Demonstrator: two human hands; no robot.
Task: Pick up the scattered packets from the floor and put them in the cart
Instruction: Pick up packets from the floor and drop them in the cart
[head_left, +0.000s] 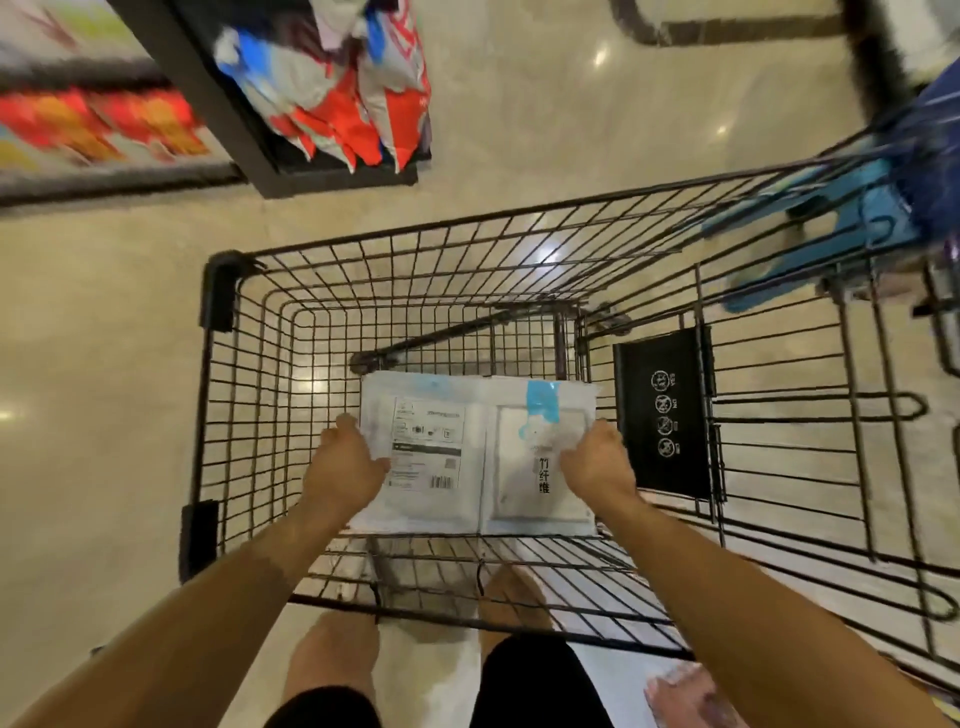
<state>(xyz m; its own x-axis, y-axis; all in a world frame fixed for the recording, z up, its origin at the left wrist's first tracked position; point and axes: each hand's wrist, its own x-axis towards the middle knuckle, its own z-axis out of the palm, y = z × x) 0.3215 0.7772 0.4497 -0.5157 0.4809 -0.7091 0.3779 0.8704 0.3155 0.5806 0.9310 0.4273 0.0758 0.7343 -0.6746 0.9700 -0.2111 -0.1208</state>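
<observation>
A black wire shopping cart (228, 291) stands in front of me, seen from above. Inside its basket I hold a flat white packet (470, 415) with a blue mark and black printed labels. My left hand (345, 465) grips the packet's left edge, thumb on top. My right hand (597, 462) grips its right edge. The packet sits low in the basket, near the wire floor; whether it touches the floor I cannot tell. Another packet (685, 691), pinkish, lies on the floor at the lower right, partly cut off by the frame.
A dark shelf unit (218, 98) with red, white and blue bags (358, 88) stands at the upper left. The cart's folded child seat carries a black warning plate (665, 415). Blue items (831, 228) lie beyond the cart at upper right. The floor is glossy beige tile.
</observation>
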